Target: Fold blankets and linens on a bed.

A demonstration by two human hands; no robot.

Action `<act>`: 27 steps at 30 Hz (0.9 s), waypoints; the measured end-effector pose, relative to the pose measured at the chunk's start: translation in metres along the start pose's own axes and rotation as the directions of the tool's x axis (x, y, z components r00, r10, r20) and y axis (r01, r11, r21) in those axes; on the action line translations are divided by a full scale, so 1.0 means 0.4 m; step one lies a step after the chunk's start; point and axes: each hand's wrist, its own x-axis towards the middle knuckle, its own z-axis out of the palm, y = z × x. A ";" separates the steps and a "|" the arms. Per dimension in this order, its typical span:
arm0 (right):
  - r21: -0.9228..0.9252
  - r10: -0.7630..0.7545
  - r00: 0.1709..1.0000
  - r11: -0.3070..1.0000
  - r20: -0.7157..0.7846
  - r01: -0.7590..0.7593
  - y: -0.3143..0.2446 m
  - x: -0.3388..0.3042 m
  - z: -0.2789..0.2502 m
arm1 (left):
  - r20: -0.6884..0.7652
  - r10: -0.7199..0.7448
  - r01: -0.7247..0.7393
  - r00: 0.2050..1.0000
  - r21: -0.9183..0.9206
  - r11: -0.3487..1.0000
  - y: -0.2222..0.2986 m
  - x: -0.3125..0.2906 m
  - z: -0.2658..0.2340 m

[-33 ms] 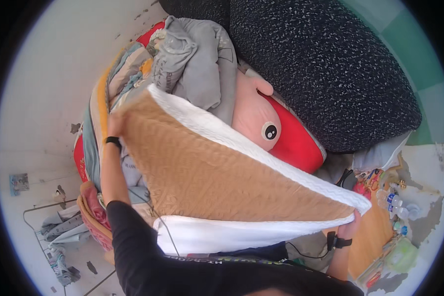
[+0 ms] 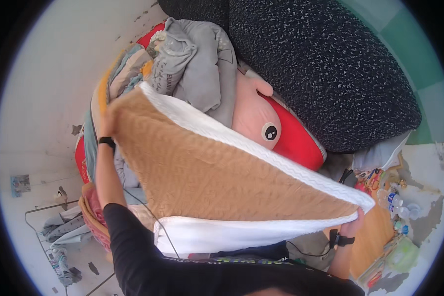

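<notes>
Blanket: tan-and-white blanket (image 2: 217, 177) stretched between both hands.
Cushion: dark speckled cushion (image 2: 325, 64) beyond the hands.
Plush toy: pink-and-red plush toy (image 2: 276, 130) behind the blanket.
Left hand (image 2: 105, 129): grasping the blanket's far corner.
Right hand (image 2: 352, 224): clenched on the near corner.

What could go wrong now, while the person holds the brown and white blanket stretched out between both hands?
1. The left hand and right hand each pinch only one corner of the blanket; if one grip slips, that side may drop.
2. The blanket hides much of the clothes pile and the plush toy behind it, so laying it down blind could knock the grey clothes off.
3. A thin cable runs by the lower white edge and might snag.
</notes>
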 end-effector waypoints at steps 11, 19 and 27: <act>-0.203 -0.256 0.963 0.951 -0.086 0.235 -0.061 0.242 0.159 | -0.711 0.071 0.082 0.700 0.178 0.981 0.401 0.473 -0.629; -0.722 -0.162 0.986 0.679 0.025 0.130 0.100 0.357 0.161 | -0.568 -0.105 0.204 0.816 0.114 0.972 0.303 0.700 -0.107; -0.689 -0.031 0.997 0.724 -0.072 -0.027 0.195 0.419 0.109 | -0.466 -0.283 0.374 0.838 0.113 0.921 0.162 0.729 0.311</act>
